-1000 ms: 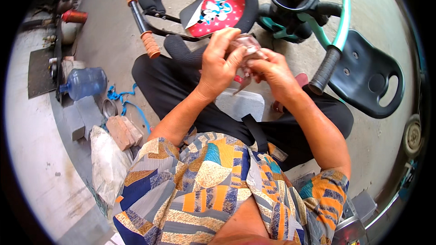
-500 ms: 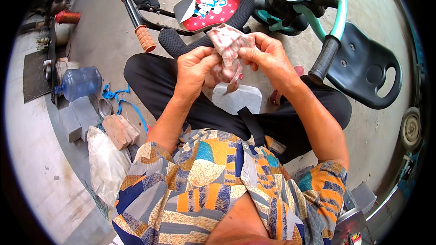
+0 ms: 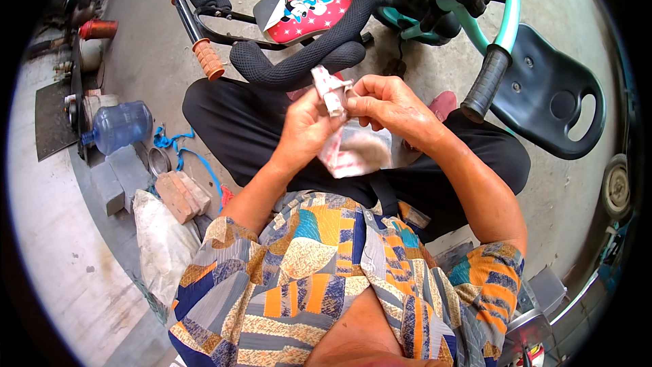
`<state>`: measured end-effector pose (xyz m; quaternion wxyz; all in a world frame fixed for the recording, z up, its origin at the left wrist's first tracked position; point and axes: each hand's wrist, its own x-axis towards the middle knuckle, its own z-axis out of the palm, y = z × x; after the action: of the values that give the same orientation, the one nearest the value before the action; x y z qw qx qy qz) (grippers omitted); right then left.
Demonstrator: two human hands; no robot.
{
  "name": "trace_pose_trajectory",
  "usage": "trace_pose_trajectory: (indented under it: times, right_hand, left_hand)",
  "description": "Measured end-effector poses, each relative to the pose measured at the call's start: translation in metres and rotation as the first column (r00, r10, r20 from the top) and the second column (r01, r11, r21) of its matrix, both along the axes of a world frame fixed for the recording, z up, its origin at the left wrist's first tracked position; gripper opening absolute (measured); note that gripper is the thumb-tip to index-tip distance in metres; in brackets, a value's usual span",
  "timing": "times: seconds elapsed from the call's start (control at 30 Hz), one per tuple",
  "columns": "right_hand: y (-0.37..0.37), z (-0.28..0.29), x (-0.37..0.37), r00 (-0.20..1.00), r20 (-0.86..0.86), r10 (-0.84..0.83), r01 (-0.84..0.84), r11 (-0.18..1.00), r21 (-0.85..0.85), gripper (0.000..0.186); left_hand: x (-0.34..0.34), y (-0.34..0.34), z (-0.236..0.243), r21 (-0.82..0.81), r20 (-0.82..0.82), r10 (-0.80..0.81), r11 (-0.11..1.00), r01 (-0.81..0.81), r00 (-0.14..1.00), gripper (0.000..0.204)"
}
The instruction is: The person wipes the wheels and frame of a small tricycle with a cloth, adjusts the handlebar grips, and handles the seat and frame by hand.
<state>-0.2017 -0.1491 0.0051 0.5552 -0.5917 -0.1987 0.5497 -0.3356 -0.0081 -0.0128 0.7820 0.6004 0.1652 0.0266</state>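
Between my hands is a pale cloth with red spots (image 3: 350, 155), bunched at the top and hanging loose over my lap. My left hand (image 3: 303, 126) is closed around its bunched upper part. On the other side my right hand (image 3: 390, 107) pinches the cloth's edge between thumb and fingers. Just beyond lies a child's ride-on seat frame with black mesh padding (image 3: 285, 71) and a red cartoon-print seat (image 3: 316, 0). Part of a whitish block between my legs is covered by the cloth.
An orange-gripped handlebar (image 3: 197, 30) belongs to the frame. At right stand a mint-green tube (image 3: 511, 10) with a black grip and a black plastic seat (image 3: 553, 98). On the left are a blue water jug (image 3: 122, 126), grey blocks (image 3: 122, 177), bricks (image 3: 178, 197) and a white sack (image 3: 163, 245).
The cloth has turned and dropped lower, its loose end now spread over my lap. My left hand has moved down and right; my right hand has come slightly lower and left.
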Motion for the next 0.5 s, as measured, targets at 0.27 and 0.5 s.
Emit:
trace_pose_trajectory:
  times: [0.27, 0.5]
  right_hand:
    - [-0.003, 0.012, 0.017, 0.96, 0.162, -0.228, 0.221, 0.974, 0.055, 0.021]
    - [-0.015, 0.007, 0.019, 0.965, 0.218, -0.147, 0.138, 0.989, 0.057, 0.018]
  left_hand:
    - [0.074, 0.039, 0.046, 0.744, 0.076, 0.06, 0.661, -0.096, 0.995, 0.021]
    - [0.073, 0.043, 0.02, 0.915, 0.233, -0.128, 0.364, -0.173, 0.964, 0.069]
